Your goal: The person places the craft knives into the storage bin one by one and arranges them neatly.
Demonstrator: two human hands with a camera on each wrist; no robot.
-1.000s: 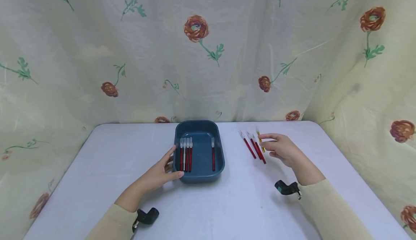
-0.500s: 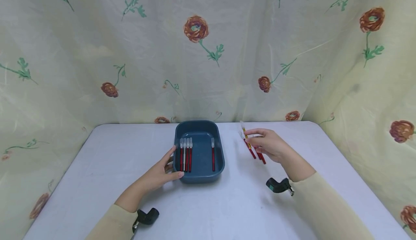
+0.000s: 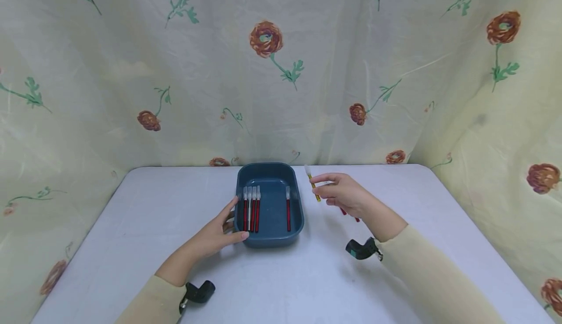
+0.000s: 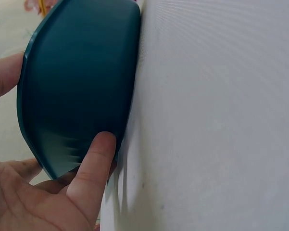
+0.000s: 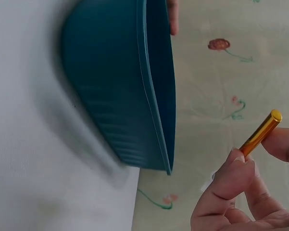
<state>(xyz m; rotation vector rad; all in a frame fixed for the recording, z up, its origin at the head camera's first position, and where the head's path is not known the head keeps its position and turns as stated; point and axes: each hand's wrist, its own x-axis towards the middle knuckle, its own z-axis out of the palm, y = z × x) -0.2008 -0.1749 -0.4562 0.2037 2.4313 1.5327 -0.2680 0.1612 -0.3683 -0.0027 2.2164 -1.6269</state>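
My right hand pinches a slim yellow pen with a clear cap, holding it above the table just right of the blue plastic tray. In the right wrist view the shiny gold-yellow barrel end of the pen sticks out between thumb and fingers. My left hand holds the tray at its left side, thumb at the front corner and fingers along the wall. Inside the tray, several capped pens, mostly red with one pale, lie side by side at the left. One red pen lies apart at the right.
More red pens lie on the table right of the tray, mostly hidden behind my right hand. The white table backs onto a flowered curtain. Each wrist carries a black camera.
My right hand has picked up the yellow pen from beside the red ones and carried it left toward the tray. The left hand and tray have stayed put.
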